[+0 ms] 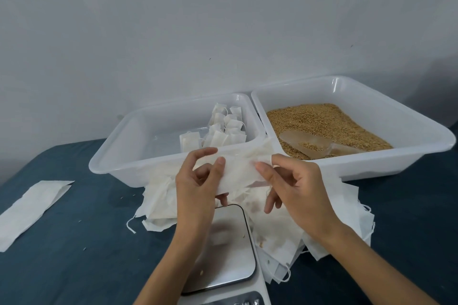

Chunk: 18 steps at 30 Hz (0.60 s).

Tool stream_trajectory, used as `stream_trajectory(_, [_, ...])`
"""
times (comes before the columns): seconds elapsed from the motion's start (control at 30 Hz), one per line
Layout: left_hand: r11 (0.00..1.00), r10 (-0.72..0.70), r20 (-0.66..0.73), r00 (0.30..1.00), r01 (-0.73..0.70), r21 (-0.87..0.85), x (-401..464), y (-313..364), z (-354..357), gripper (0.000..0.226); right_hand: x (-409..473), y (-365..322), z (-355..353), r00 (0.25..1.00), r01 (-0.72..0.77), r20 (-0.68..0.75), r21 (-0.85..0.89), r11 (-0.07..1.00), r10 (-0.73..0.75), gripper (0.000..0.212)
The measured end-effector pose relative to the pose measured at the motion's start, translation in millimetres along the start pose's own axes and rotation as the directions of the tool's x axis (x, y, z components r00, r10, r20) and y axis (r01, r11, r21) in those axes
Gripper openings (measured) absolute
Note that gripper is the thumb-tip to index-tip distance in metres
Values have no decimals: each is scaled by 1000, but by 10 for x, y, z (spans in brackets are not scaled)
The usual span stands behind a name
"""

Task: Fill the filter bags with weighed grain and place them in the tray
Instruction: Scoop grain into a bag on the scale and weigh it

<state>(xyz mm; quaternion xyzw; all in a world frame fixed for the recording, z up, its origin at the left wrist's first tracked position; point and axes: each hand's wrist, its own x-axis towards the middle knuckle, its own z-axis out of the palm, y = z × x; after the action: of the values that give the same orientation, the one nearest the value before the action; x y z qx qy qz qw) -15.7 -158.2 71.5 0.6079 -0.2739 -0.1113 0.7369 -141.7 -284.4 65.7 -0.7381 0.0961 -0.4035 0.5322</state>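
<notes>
An empty white filter bag (239, 173) is stretched between both hands above the scale. My left hand (198, 186) pinches its left end between thumb and fingers, and my right hand (295, 190) pinches its right end. Under them lies a loose pile of empty filter bags (280, 238). The left tray (119, 148) holds several filled, tied bags (223, 131). The right tray (371, 111) holds brown grain (322, 119) with a translucent scoop (309, 145) lying in it. A small scale (223, 250) with a steel plate sits near the front edge, a few grains on it.
A flat white wrapper (32, 208) lies on the dark blue tabletop (86, 242) at the left. A pale wall stands right behind the trays. Stray grains dot the table near the wrapper.
</notes>
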Motion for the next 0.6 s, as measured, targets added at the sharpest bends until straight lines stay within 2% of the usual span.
stream_trajectory(0.2, [999, 45, 6, 999, -45, 27, 8, -4, -20, 13, 1, -63, 6, 997, -64, 58, 128, 990, 57, 34])
stream_trajectory(0.27, [998, 44, -32, 998, -43, 37, 31, 3, -40, 14, 8, -74, -30, 998, -55, 39, 135, 989, 50, 41])
stream_trajectory(0.37, [982, 168, -50, 985, -163, 93, 47, 46, -64, 11, 31, -59, -86, 999, -47, 18, 119, 992, 45, 48])
stream_trajectory(0.4, [960, 235, -1, 972, -232, 154, 28, 69, -65, 13, 34, -60, -85, 999, -48, 21, 118, 992, 45, 44])
stream_trajectory(0.43, [930, 277, 84, 957, -289, 228, 2, 84, -63, 26, 34, -64, -78, 999, -50, 28, 120, 991, 47, 39])
stream_trajectory(0.53, [820, 263, 345, 901, -397, 412, -63, 75, -44, 62, 37, -93, -62, 997, -67, 50, 124, 990, 62, 29])
stream_trajectory(0.6, [761, 263, 417, 870, -453, 465, -97, 37, -13, 68, 29, -127, -60, 988, -103, 123, 89, 991, 92, 47])
